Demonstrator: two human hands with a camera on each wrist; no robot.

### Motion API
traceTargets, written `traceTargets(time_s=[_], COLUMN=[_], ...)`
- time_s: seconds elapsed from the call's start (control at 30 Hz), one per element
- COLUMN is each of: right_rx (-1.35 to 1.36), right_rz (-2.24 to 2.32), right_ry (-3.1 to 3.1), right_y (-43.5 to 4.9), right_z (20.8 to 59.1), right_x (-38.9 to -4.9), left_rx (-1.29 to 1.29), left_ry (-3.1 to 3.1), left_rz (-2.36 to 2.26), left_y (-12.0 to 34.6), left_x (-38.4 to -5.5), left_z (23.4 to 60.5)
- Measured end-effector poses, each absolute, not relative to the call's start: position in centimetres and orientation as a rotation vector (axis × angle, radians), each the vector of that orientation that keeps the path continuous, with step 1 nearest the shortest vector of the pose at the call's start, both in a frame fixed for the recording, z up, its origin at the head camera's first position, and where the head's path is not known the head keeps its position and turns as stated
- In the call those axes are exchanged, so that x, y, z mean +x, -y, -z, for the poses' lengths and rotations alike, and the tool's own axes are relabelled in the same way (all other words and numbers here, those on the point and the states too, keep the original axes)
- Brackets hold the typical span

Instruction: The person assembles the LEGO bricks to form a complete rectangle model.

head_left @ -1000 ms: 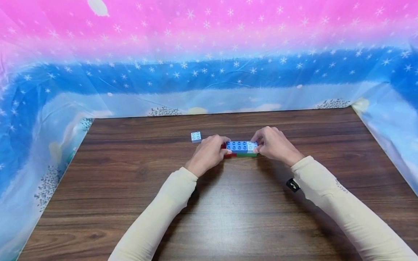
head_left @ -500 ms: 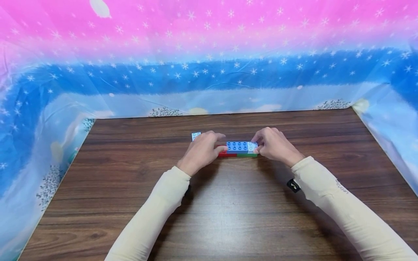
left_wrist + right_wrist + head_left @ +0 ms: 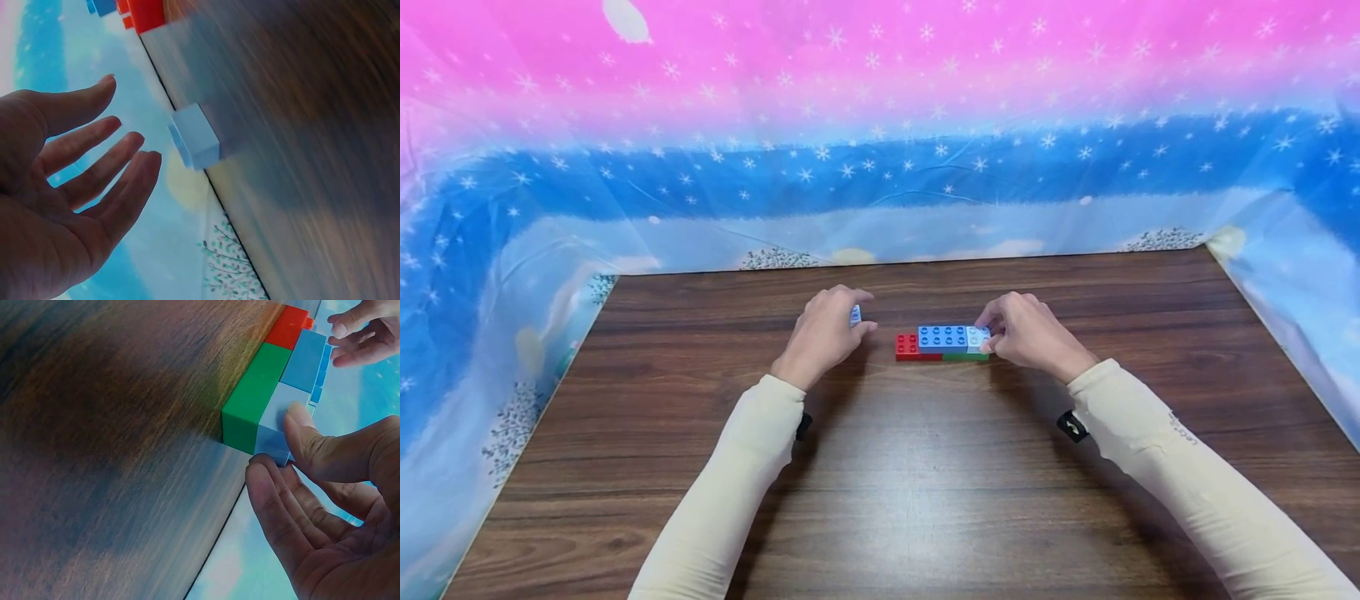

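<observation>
A low two-layer stack of toy building bricks lies at the table's middle. Its bottom layer is a red brick (image 3: 907, 345) on the left and a green brick (image 3: 257, 384) on the right. On top sit a long blue brick (image 3: 942, 337) and, at the right end, a white brick (image 3: 279, 411). My right hand (image 3: 1028, 340) pinches that white brick between thumb and fingers. Left of the stack, my left hand (image 3: 823, 333) hovers with fingers spread, apart from a loose white brick (image 3: 197, 139), which the hand partly hides in the head view.
The dark wood table (image 3: 887, 492) carries the bricks. A pink and blue snowflake-patterned cloth (image 3: 880, 167) hangs behind it and along both sides.
My left hand has let go of the stack's left end and moved left to the loose white brick, uncovering the red brick's studs. My right hand has stayed on the stack.
</observation>
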State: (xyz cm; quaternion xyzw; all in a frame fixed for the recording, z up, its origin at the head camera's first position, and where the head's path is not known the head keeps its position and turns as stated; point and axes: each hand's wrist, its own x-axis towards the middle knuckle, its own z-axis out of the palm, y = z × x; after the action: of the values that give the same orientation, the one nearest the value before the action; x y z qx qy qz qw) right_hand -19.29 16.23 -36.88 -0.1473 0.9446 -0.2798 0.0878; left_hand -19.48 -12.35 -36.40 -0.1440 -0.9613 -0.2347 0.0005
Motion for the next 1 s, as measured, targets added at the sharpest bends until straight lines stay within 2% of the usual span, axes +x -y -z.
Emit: traceTargets(time_s=[0.53,1.0], right_rx=[-0.442,-0.423], right_rz=[0.848,0.853], right_ry=[-2.808,-2.801], right_y=[-16.3,-16.3], right_z=[36.9,37.0], right_x=[-19.4,-19.4], left_rx=[-0.280,-0.205], left_ry=[3.102,3.154], left_rz=[0.853,0.882], left_y=[14.7,14.5], left_x=[-20.9,-21.5], left_z=[37.5,38.1])
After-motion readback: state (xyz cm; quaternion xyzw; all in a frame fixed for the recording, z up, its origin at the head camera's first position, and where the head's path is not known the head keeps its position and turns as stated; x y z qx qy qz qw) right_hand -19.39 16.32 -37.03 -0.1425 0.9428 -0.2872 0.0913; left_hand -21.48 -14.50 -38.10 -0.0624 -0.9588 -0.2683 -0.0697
